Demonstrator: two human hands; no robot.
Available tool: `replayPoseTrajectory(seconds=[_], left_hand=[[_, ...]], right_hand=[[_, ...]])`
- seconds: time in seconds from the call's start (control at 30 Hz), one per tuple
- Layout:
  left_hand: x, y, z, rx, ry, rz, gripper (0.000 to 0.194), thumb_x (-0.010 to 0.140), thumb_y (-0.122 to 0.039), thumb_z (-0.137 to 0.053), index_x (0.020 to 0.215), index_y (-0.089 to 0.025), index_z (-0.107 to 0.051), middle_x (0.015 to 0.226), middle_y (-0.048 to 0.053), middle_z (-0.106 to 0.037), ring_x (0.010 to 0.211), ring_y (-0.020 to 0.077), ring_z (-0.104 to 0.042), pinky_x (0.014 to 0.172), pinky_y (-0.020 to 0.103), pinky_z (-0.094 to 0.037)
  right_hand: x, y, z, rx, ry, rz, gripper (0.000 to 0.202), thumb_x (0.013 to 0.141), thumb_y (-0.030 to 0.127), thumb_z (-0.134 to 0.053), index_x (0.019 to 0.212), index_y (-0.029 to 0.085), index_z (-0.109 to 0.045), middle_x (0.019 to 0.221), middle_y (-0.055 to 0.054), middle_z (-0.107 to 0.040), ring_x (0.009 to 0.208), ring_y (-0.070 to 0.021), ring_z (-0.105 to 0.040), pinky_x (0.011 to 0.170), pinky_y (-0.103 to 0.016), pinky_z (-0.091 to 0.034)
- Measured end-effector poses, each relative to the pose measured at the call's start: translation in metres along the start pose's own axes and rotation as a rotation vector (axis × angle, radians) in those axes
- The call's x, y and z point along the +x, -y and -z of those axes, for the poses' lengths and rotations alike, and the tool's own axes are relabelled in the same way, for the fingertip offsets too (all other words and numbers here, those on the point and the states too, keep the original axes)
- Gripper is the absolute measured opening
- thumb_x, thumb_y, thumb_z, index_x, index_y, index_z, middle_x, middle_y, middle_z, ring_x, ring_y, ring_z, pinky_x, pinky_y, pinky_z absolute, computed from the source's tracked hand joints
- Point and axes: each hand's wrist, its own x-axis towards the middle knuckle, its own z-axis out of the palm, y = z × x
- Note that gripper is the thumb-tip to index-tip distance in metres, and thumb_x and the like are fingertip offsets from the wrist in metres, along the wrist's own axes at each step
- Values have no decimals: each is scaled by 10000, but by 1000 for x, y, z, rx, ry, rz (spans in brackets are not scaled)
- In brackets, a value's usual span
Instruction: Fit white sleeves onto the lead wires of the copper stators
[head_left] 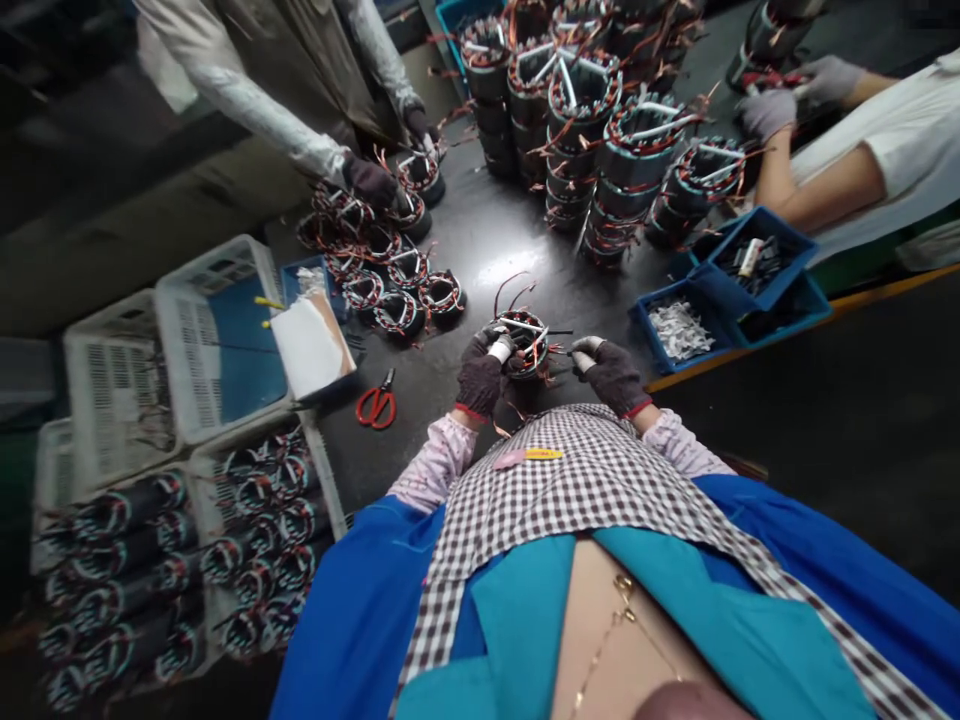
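Note:
A round wire-wound motor part [526, 345] with white strips across its top stands on the dark table before me. My left hand [484, 368], in a dark glove with pale fingertips, holds its left rim. On its right side, my right hand [609, 372], gloved alike, has thumb and fingers pressed together at the ends of wires that stick out from the part. Thin dark and reddish wires rise from the part's far side. Red-handled scissors [376, 402] lie on the table to the left of my left hand.
Wound parts stand in tall stacks [574, 120] and a low group [397, 310]. Blue bins [724, 360] hold white pieces at right; crates [225, 430] and a white-topped box [309, 345] are left. Two people's gloved hands work at the far side.

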Motion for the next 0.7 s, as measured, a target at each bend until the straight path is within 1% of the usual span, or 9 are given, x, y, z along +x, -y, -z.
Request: replayPoseTrajectory(seconds=[0.17, 0.23, 0.33, 0.43, 0.5, 0.6, 0.7], left_hand=[[0, -4, -1, 18, -15, 36, 484, 776, -347, -1102, 1059, -172, -751, 1059, 113, -875, 1008, 277, -870, 909, 401, -750], [-1, -6, -1, 23, -15, 45, 518, 732, -356, -1121, 1044, -172, -751, 1053, 115, -876, 1000, 282, -871, 901, 400, -753], [-3, -8, -2, 38, -13, 36, 556, 670, -364, -1136, 1031, -175, -758, 1082, 120, -880, 984, 276, -868, 851, 360, -747], [-4, -9, -2, 49, -7, 35, 563, 659, -381, -1120, 1047, -177, -767, 1103, 129, -880, 989, 286, -872, 830, 349, -744], [-4, -9, -1, 56, -12, 41, 556, 664, -395, -1107, 1052, -185, -768, 1080, 128, -879, 1017, 309, -876, 841, 373, -752], [-6, -10, -1, 73, -23, 42, 497, 680, -419, -1091, 1011, -220, -779, 1061, 103, -884, 1018, 330, -874, 835, 434, -761], [-8, -12, -2, 113, -10, 36, 412, 700, -459, -1079, 954, -295, -801, 1053, 48, -893, 1007, 353, -868, 817, 518, -759]], right_hand=[[0, 5, -14, 237, 71, -200, 93, 980, 266, -697, 1043, 208, -733, 808, -12, -750, 651, -165, -705, 560, -242, -569], [0, 5, -18, 318, 65, -230, 134, 952, 283, -723, 1066, 212, -714, 779, 4, -739, 616, -157, -690, 537, -233, -567], [-1, 1, -21, 378, 48, -179, 204, 896, 353, -754, 1044, 221, -706, 780, 3, -741, 629, -158, -680, 562, -243, -591], [-1, -7, -21, 346, 57, -77, 280, 850, 454, -768, 1015, 231, -726, 850, -27, -773, 708, -192, -709, 643, -300, -644], [-2, -12, -20, 289, 27, -27, 307, 828, 502, -773, 1005, 254, -734, 835, -29, -763, 741, -224, -719, 688, -345, -662], [-4, -17, -18, 243, -3, -21, 262, 831, 514, -784, 958, 295, -717, 803, -41, -750, 764, -270, -729, 726, -404, -664], [-5, -16, -24, 272, 11, -49, 191, 877, 485, -772, 944, 315, -713, 893, -62, -797, 803, -294, -751, 759, -442, -665]])
